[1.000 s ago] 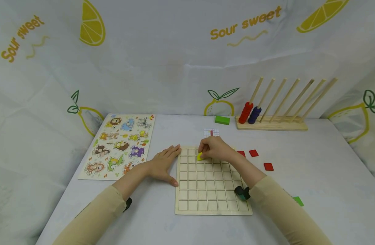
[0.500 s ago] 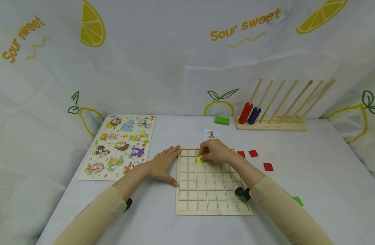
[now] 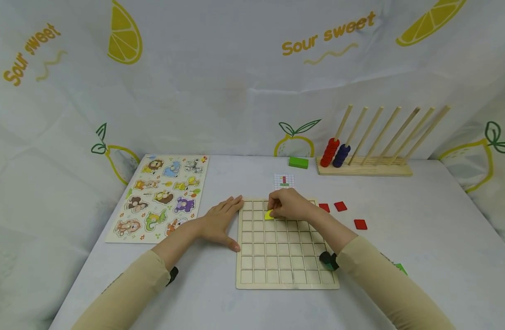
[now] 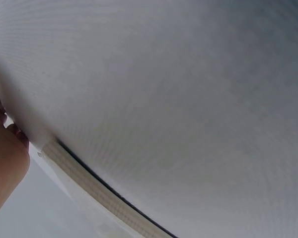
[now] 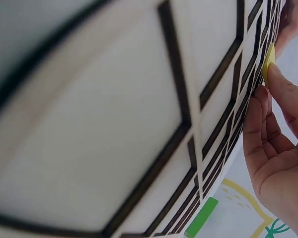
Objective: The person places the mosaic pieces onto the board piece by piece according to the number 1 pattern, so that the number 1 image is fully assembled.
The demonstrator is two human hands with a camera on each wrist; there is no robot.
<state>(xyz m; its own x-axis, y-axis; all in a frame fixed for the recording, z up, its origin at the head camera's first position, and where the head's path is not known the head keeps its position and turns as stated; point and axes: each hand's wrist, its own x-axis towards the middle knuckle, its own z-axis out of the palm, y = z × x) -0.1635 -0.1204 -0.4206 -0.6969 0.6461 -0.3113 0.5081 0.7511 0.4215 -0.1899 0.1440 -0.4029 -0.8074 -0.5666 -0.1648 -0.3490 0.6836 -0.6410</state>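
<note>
A wooden grid board (image 3: 280, 262) lies in the middle of the table. My right hand (image 3: 291, 205) pinches a small yellow tile (image 3: 268, 215) between thumb and fingers, over a square in the board's upper part. The right wrist view shows the yellow tile (image 5: 269, 62) tilted against the grid, under the thumb. My left hand (image 3: 219, 223) rests spread on the table, its fingertips and thumb touching the board's left edge. Only part of the left hand (image 4: 7, 156) shows in the left wrist view. A printed pattern card (image 3: 284, 180) lies just behind the board, partly hidden by the right hand.
Red tiles (image 3: 360, 224) lie right of the board, and a green tile (image 3: 401, 269) shows beside the right sleeve. A green block (image 3: 298, 162) and a peg abacus (image 3: 365, 170) stand at the back. An animal puzzle board (image 3: 159, 201) lies at the left.
The right hand has lowered slightly with the yellow tile, which now lies flatter toward the square. More of the pattern card shows. The left hand has stayed put.
</note>
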